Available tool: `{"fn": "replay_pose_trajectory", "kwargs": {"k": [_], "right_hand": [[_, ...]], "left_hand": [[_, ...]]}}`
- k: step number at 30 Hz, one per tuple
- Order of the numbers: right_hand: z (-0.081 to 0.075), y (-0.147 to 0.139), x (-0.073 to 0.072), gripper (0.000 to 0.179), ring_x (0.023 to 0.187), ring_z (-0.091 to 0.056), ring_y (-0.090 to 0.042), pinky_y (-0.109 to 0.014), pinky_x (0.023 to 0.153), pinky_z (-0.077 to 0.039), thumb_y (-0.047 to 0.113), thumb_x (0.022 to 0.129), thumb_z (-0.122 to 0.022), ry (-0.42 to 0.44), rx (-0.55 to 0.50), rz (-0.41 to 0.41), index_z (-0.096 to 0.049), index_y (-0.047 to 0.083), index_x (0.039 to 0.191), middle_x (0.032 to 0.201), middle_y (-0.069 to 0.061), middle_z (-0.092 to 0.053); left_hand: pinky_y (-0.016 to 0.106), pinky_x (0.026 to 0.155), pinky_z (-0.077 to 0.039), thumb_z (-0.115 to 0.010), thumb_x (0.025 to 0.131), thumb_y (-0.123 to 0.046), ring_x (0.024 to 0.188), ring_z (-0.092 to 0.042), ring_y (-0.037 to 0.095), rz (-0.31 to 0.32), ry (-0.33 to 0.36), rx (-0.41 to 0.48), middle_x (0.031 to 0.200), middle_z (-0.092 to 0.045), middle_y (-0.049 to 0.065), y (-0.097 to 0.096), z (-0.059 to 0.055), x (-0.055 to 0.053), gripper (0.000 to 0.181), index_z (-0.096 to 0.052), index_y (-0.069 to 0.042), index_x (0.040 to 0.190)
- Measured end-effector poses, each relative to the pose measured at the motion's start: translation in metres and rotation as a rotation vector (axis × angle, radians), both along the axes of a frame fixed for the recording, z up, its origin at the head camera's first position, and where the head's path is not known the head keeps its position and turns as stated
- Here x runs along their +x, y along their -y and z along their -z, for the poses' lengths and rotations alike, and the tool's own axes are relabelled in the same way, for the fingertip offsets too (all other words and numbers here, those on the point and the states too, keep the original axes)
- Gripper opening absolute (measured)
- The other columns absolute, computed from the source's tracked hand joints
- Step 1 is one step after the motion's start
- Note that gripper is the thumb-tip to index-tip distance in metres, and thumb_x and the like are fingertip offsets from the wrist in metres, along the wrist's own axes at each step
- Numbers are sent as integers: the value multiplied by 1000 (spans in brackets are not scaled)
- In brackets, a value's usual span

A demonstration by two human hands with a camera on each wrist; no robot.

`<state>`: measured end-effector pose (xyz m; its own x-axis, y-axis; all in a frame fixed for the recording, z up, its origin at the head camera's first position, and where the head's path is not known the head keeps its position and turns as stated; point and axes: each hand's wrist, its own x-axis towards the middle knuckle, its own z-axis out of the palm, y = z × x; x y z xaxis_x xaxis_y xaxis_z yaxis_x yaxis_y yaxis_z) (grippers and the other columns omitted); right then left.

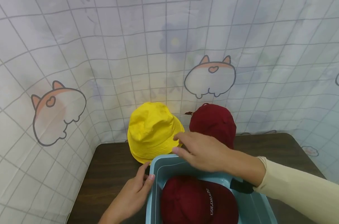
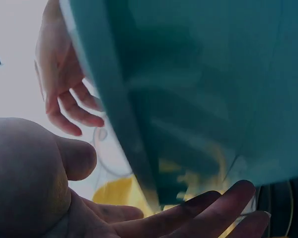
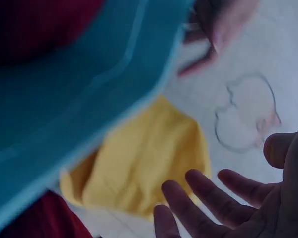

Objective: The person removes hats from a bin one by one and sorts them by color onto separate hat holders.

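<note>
A light blue plastic bin (image 1: 155, 174) holds a dark red baseball cap (image 1: 183, 199) with COLORADO lettered in white. My left hand (image 1: 131, 194) is at the bin's left wall, thumb and fingertips right by the rim near the far corner. In the left wrist view, its fingers (image 2: 208, 210) extend along the bin's outside. My right hand (image 1: 205, 151) hovers over the bin's far edge with nothing in it, fingers pointing toward a yellow bucket hat (image 1: 152, 127). The right wrist view shows its fingers (image 3: 208, 198) spread loosely, overlapping the yellow hat.
Another dark red cap (image 1: 214, 121) lies behind the bin, to the right of the yellow hat. All stand on a dark wooden table (image 1: 102, 174). A white grid-patterned cloth (image 1: 116, 77) with cartoon drawings hangs along the table's back and sides.
</note>
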<state>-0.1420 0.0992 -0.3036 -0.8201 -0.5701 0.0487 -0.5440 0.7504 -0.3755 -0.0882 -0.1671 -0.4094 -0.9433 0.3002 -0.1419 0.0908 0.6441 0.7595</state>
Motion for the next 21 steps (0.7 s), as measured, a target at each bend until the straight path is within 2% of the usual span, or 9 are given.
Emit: {"fn": "replay_pose_trajectory", "kwargs": {"k": [3,6,8,12,15,21], "right_hand": [[22,-2,14,45,94,-65,-10,-33,82,-58,49,104,-53,-124,70,-88,-58,20,138,115,5,-70],[44,-1,23,42,82,-64,-8,-27,74,-57,50,104,-53,-268,128,-199,-61,21,134,101,7,-70],[58,0,28,41,77,-63,-8,-26,70,-56,52,104,-51,-325,177,-259,-61,23,131,94,8,-69],[82,3,35,40,76,-64,-8,-27,67,-54,56,104,-49,-342,274,-336,-63,27,127,91,8,-69],[95,5,37,38,75,-64,-8,-26,65,-53,58,102,-50,-331,322,-370,-64,30,124,90,8,-69],[109,7,39,36,78,-64,-9,-27,66,-53,60,101,-52,-340,366,-423,-65,32,120,93,8,-70]], "left_hand": [[46,87,-55,-38,107,-58,96,-69,13,39,19,31,120,-72,8,-3,3,4,66,-22,-22,161],[46,84,-57,-39,106,-59,92,-71,12,44,30,39,119,-73,12,-5,8,6,71,-16,-24,163],[42,79,-58,-40,106,-57,85,-71,12,37,42,46,117,-72,14,-6,11,6,72,-12,-25,164],[36,71,-59,-41,108,-52,79,-71,12,40,69,61,119,-70,20,-7,17,7,71,-6,-26,165],[35,70,-60,-41,109,-50,81,-72,13,49,86,67,124,-68,22,-7,19,7,71,-4,-28,165],[35,70,-61,-41,109,-50,81,-72,13,44,102,76,126,-67,22,-7,20,8,71,-3,-29,165]]}}
